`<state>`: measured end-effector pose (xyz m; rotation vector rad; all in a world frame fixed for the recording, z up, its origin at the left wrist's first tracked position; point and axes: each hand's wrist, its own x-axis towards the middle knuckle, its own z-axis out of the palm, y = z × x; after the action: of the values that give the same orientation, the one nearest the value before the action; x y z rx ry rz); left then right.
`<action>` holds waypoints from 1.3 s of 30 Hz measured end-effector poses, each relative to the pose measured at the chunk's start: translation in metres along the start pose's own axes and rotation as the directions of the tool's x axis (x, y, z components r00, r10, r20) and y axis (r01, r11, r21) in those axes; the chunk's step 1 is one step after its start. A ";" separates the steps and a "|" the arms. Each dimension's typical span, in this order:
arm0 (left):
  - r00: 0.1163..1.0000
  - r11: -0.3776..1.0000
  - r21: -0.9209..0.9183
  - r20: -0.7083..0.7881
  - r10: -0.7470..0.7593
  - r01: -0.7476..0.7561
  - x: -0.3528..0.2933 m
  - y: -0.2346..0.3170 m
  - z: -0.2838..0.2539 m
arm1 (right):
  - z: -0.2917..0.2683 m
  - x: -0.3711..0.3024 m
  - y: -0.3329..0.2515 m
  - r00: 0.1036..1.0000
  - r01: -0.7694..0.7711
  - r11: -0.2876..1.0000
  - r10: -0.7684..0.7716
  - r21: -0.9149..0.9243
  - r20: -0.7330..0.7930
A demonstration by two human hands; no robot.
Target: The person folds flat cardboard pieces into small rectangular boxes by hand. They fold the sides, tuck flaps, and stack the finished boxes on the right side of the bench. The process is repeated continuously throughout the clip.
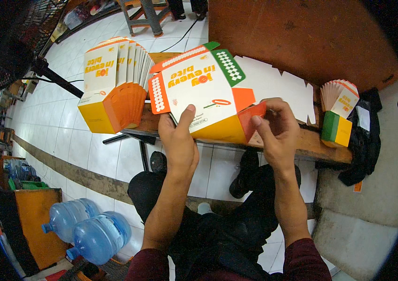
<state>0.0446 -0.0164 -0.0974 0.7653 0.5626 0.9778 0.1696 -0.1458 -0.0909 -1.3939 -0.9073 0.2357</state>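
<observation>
A partly folded cardboard food box (pixel 194 86), white with orange, yellow and green panels, is held up in front of me. My left hand (pixel 179 138) grips its near left edge, thumb on the white face and the other fingers hidden beneath. At the near right corner, my right hand (pixel 277 131) pinches an orange flap between thumb and fingers. The box's far and side flaps with white diamond patterns stick outward. Behind it on a wooden bench (pixel 297 140) lie flat white card blanks (pixel 278 86).
A fanned stack of similar boxes (pixel 114 89) stands at the bench's left, a smaller stack (pixel 339 112) at its right end. Dark cloth (pixel 370 140) hangs beside that. Two blue water jugs (pixel 98 236) lie at lower left. A stool (pixel 145 16) and a fan (pixel 18 47) are farther off.
</observation>
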 end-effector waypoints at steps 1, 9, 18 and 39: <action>1.000 0.999 0.028 0.017 0.018 -0.018 0.001 0.002 -0.002 | -0.001 0.002 0.000 0.993 0.114 0.987 -0.117 -0.117 -0.021; 0.989 0.996 0.043 0.129 0.073 -0.079 0.009 0.012 -0.010 | -0.002 0.009 -0.006 0.959 0.259 0.951 -0.231 -0.171 0.164; 0.987 0.997 0.057 0.158 0.042 -0.052 0.011 0.014 -0.022 | -0.003 0.007 -0.009 0.933 0.296 0.951 -0.269 -0.086 0.239; 0.977 0.990 0.137 0.205 -0.051 0.023 -0.011 -0.009 -0.035 | -0.014 -0.002 -0.015 0.930 -0.194 0.957 0.111 0.213 0.350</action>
<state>0.0190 -0.0187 -0.1254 0.9615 0.4612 0.8192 0.1721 -0.1604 -0.0767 -1.2129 -1.0083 0.7004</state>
